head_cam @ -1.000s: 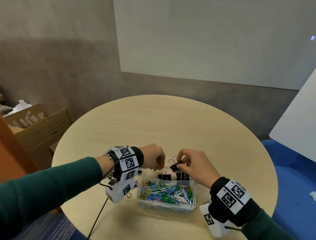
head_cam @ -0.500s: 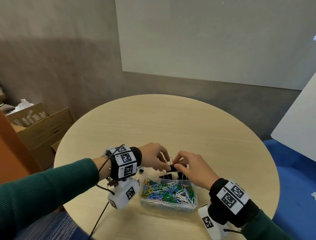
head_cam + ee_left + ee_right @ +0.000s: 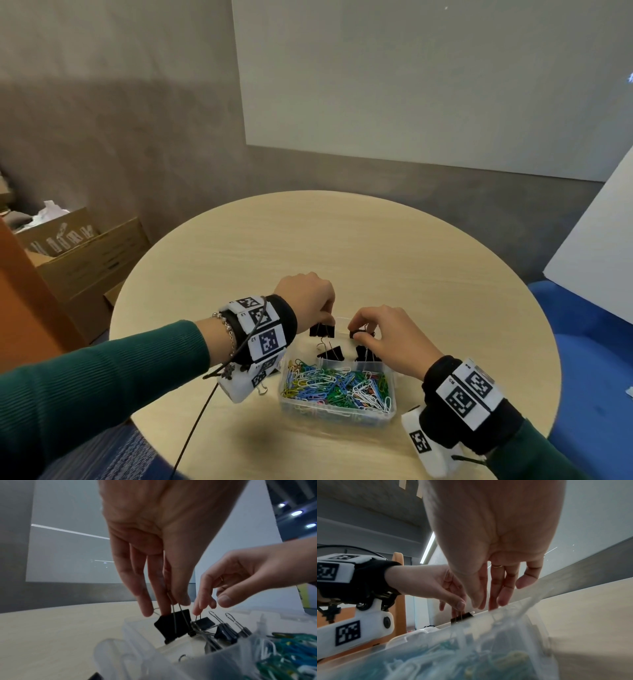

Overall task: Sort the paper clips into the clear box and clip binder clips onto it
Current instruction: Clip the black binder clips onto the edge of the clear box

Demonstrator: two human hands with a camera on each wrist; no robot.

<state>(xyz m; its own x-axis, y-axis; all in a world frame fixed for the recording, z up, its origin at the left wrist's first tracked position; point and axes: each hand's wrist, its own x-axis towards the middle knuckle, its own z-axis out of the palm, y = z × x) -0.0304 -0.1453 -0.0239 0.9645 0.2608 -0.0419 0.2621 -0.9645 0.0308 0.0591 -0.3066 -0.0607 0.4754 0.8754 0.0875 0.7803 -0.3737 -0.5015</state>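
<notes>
The clear box (image 3: pixel 337 416) stands on the round table, its front compartment full of coloured paper clips (image 3: pixel 337 385). My left hand (image 3: pixel 308 301) pinches the wire handles of a black binder clip (image 3: pixel 322 330) (image 3: pixel 173 624) at the box's far rim. My right hand (image 3: pixel 387 335) has its fingertips pinched at the wire handle of a second binder clip (image 3: pixel 357 333) (image 3: pixel 205 623) just to the right. Two more black binder clips (image 3: pixel 330 353) (image 3: pixel 366 354) sit upright on the inner divider. The right wrist view shows the left-hand clip (image 3: pixel 462 618) over the rim.
A loose binder clip (image 3: pixel 262 390) lies on the table (image 3: pixel 342 246) under my left wrist, and a black cable (image 3: pixel 191 431) hangs from that wrist. Cardboard boxes (image 3: pixel 85 253) stand on the floor at the left, and a blue seat (image 3: pixel 589 359) is at the right.
My hands met over the box's back part on one clip, then parted. The left hand now holds a clip at the far rim, and the right hand has dropped lower with another.
</notes>
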